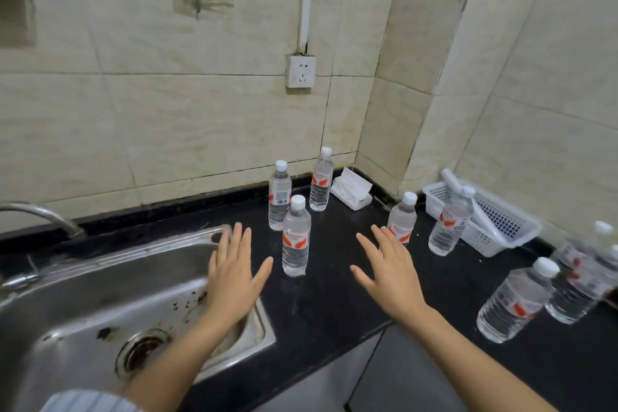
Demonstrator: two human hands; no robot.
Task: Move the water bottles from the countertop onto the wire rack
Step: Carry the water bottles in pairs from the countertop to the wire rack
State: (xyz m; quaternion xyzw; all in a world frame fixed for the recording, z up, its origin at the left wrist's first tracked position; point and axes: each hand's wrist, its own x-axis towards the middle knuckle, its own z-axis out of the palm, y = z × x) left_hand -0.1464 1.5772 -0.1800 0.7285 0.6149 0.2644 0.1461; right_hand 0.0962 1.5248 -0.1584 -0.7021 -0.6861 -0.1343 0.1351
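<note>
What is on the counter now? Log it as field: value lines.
bottles: at least seven standing on the counter; right edge blurred
left hand: open, above sink edge, empty
right hand: open, above counter, empty
rack: not in view
other: basket, tissue pack by the wall

Clear, white-capped water bottles [296, 237] upright on countertop [334, 304]

Bare countertop [334, 304] open right of the front bottle [296, 237], between spread left hand [230, 278] and right hand [389, 274], barcode bottle [278, 201] just behind it, rear bottle [321, 182] farther back, middle bottle [403, 214] to its right, basket [483, 239] and bottle cluster [515, 301] crowding far right, sink [100, 294] open to its left.
</note>
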